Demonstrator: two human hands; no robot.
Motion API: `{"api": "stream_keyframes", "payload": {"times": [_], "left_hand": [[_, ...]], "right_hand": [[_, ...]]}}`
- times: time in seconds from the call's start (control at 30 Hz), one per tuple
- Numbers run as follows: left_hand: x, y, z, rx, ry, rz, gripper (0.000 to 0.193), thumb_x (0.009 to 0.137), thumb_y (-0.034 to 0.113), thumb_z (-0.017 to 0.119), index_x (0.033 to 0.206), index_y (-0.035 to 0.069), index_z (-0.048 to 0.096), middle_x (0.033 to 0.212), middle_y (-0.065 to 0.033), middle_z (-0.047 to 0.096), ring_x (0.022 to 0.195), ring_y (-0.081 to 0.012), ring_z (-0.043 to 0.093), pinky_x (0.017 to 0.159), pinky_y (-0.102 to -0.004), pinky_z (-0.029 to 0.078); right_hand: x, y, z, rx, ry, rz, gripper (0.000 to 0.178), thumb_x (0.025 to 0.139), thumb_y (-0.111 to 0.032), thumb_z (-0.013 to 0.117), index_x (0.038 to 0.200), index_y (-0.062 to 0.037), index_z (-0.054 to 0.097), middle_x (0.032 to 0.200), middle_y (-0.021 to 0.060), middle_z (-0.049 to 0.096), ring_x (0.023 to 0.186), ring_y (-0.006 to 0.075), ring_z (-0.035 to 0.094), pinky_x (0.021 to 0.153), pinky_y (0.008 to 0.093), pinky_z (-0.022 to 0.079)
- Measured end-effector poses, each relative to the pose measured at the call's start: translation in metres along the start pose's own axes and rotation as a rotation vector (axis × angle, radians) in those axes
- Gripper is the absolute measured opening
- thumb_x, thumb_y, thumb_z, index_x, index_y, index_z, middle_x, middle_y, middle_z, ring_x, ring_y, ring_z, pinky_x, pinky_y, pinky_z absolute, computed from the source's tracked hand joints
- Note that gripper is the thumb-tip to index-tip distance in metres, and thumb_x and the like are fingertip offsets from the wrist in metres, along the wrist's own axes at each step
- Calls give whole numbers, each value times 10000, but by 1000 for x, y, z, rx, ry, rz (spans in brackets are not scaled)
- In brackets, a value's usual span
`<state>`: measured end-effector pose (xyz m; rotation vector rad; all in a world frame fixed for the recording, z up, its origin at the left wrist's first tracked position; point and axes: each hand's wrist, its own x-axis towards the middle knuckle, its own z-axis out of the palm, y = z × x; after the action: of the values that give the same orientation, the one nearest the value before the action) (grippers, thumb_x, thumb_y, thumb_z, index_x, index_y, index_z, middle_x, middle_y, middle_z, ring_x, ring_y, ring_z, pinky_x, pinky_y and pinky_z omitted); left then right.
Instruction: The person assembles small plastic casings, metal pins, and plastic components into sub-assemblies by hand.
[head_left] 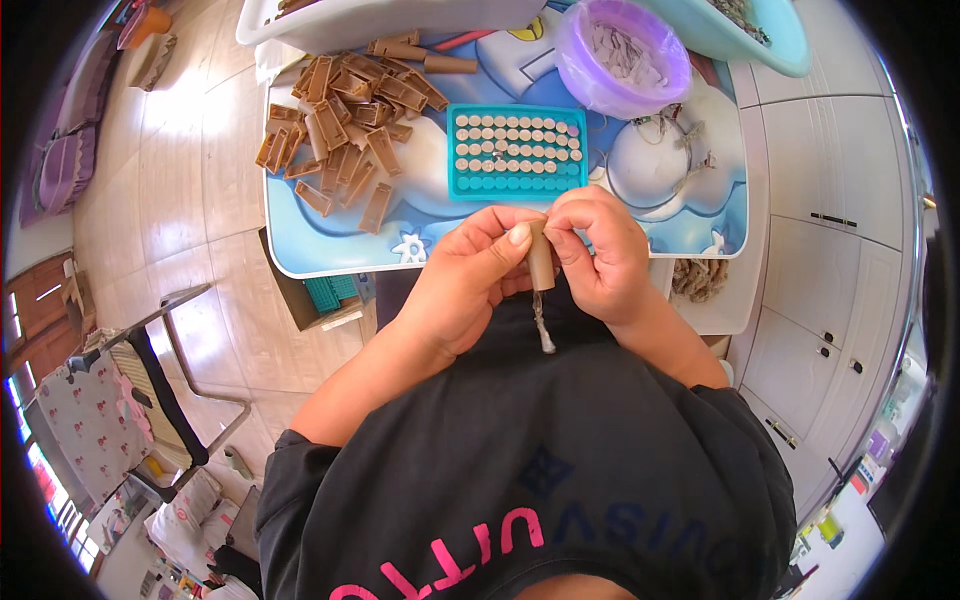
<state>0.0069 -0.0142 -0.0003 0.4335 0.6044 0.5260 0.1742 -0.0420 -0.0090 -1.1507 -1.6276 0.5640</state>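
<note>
Close to my body, a short brown tube (541,265) stands roughly upright between my hands. My left hand (470,262) is closed around its side, with the thumb near the top. My right hand (606,262) pinches at the tube's upper end; whether something small sits between those fingertips is hidden. From the lower end dangles a thin greyish strand (541,318) with a thicker silvery tip. Just beyond the hands lies a teal tray (518,194) with rows of round beige pieces (513,136). Brown trough-shaped pieces (345,110) are heaped at the table's left.
The blue patterned table (330,245) carries a purple lined bucket (625,60) at the back right. Beside it stand a pale teal basin (760,40) and a white bin (330,22). Loose strands (690,150) lie at the right. White cabinets (815,180) stand beyond.
</note>
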Motion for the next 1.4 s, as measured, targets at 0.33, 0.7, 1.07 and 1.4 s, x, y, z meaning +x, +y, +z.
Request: {"api": "stream_keyframes", "payload": {"times": [0.33,0.7,1.07,1.4], "left_hand": [[3,1,9,-20,108,133,241,967,216,487,1112,27,449,1092,-127,603,1000,-181,599,901,-326,472],[-7,13,3,582,118,356,190,912,82,571,1077,7,513,983,-73,628,900,-112,593,809,-245,469],[44,103,-40,2135,695,1008,304,721,229,717,992,109,650,1033,-44,605,1038,-261,516,918,-404,378],[54,106,-45,2172,750,947,410,740,257,707,1081,82,563,1010,-70,619,989,-249,564,960,-409,372]], "right_hand": [[-2,-11,-5,-19,36,57,189,809,-71,660,966,-21,566,857,107,603,760,248,595,672,318,484],[-17,-29,-53,89,5,439,304,746,11,706,1014,-12,562,893,55,604,795,139,587,703,268,482],[-152,31,-239,-298,407,1149,208,859,-150,632,1001,-11,568,722,18,577,608,94,541,542,240,441],[-220,114,-246,-655,503,1210,328,853,-235,647,1057,10,570,875,75,616,763,134,576,670,275,471]]}}
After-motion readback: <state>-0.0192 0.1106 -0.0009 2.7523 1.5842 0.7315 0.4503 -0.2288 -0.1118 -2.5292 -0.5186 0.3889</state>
